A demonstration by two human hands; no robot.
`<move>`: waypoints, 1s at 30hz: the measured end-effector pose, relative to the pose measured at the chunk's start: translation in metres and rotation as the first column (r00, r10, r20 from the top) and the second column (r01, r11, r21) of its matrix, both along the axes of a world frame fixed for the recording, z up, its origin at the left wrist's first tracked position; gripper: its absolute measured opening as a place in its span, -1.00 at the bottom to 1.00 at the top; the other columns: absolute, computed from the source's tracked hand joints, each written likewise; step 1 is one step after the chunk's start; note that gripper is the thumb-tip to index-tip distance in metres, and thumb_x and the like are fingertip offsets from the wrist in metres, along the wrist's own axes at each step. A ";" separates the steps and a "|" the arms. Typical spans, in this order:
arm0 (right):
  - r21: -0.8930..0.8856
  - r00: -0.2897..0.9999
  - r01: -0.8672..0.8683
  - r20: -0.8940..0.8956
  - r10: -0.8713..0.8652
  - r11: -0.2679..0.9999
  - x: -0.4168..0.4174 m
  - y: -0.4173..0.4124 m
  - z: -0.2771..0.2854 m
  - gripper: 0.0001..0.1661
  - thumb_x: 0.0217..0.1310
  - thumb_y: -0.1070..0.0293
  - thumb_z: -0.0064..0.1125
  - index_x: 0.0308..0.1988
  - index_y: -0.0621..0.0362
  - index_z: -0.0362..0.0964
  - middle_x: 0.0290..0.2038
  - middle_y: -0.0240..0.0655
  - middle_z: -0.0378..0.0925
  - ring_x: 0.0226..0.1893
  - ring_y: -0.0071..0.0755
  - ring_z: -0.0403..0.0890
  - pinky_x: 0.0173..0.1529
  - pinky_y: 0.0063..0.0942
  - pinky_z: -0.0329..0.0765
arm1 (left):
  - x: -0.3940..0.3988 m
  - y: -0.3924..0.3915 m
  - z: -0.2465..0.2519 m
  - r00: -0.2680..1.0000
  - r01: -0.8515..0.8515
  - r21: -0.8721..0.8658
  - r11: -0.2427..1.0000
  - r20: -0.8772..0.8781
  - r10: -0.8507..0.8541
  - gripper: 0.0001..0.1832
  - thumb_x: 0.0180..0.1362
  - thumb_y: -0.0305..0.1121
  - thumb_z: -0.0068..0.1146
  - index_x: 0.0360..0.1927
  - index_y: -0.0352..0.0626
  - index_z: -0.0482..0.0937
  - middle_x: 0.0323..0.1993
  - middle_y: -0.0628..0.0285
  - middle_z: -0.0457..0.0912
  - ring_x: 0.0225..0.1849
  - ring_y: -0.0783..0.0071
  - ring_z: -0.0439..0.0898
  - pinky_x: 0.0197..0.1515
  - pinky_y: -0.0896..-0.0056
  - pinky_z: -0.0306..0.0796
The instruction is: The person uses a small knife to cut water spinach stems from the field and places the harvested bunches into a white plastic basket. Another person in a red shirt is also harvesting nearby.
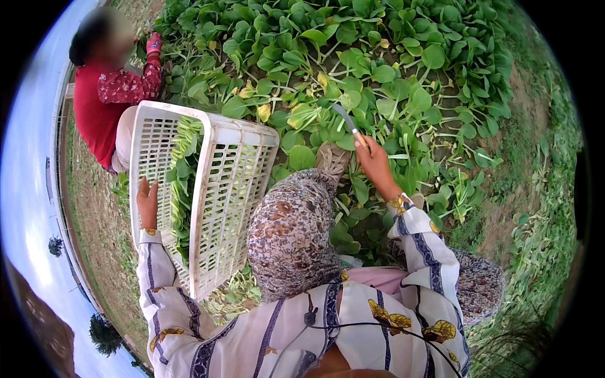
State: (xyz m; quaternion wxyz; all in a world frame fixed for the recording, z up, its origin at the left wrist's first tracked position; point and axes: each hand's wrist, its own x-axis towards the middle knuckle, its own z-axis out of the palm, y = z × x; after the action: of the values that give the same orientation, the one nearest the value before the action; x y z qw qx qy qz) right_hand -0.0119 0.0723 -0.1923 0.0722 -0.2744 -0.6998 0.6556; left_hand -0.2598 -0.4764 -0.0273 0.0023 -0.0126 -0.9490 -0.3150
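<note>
My right hand (374,163) grips the wooden handle of a small curved harvesting knife (347,120), its blade angled up and left over leafy greens (309,115). At the left, my left hand (148,201) is at the open side of a white slatted plastic crate (199,208). Its thumb and fingers are apart, with nothing visible in them; whether the hand touches the crate I cannot tell. Inside the crate lies a stack of cut greens (179,184), pale stems lined up along one side. Cut leaves lie loose around my shoe (333,160).
A co-worker (101,104) in a red top crouches beyond the crate, a pink-gloved hand (154,43) among the plants. Dense standing greens (283,35) fill the far side. My patterned knee (293,231) is right beside the crate. Bare soil (505,175) runs along the right.
</note>
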 end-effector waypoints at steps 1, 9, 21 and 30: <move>0.039 1.000 0.012 -0.009 -0.011 0.999 -0.011 0.010 0.004 -0.65 0.22 0.19 0.05 -0.09 0.18 0.40 -0.55 -0.26 0.43 -0.57 -0.45 0.40 -0.44 -0.45 0.35 | -0.007 0.071 0.036 0.995 0.103 0.144 0.984 0.005 -0.104 -0.49 0.21 -0.39 0.03 0.19 -0.39 0.25 0.08 -0.06 0.44 0.15 0.37 0.40 0.18 0.43 0.26; 0.455 0.999 -0.027 -0.030 0.046 0.890 -0.168 0.036 -0.024 -0.63 0.14 0.23 0.06 -0.07 0.16 0.33 -0.47 -0.08 0.53 -0.49 0.05 0.57 -0.44 -0.10 0.43 | -0.040 0.424 0.032 0.534 0.845 -0.141 0.515 0.181 -0.826 -0.74 0.17 -0.42 0.05 -0.05 -0.14 0.51 -0.14 0.26 0.59 -0.23 0.43 0.59 -0.24 0.46 0.44; 0.028 0.988 -0.148 -0.045 0.149 0.989 -0.173 0.025 -0.048 -0.66 0.21 0.25 0.02 -0.07 0.20 0.33 -0.50 -0.01 0.50 -0.49 0.10 0.54 -0.43 -0.16 0.43 | -0.130 0.443 -0.139 0.274 0.766 -0.643 -0.005 0.333 -0.902 -0.73 -0.08 -0.54 0.00 -0.22 -0.23 0.47 0.05 0.07 0.40 -0.34 0.18 0.58 -0.31 0.25 0.50; 0.032 0.998 -0.013 0.065 0.011 0.999 -0.203 0.020 -0.078 -0.69 0.22 0.24 0.01 -0.11 0.21 0.34 -0.61 -0.10 0.46 -0.64 -0.07 0.49 -0.52 -0.28 0.39 | -0.137 0.421 -0.150 0.445 0.750 -0.642 0.159 0.313 -0.839 -0.59 -0.07 -0.55 0.02 -0.05 -0.16 0.45 0.06 0.12 0.36 -0.25 0.12 0.55 -0.27 0.20 0.47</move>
State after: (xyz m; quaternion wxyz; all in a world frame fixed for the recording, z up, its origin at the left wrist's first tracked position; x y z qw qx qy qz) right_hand -0.2153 0.0926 -0.2706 0.0499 -0.2901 -0.7140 0.6352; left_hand -0.3964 -0.0558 -0.1771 -0.1127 -0.5257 -0.8340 0.1238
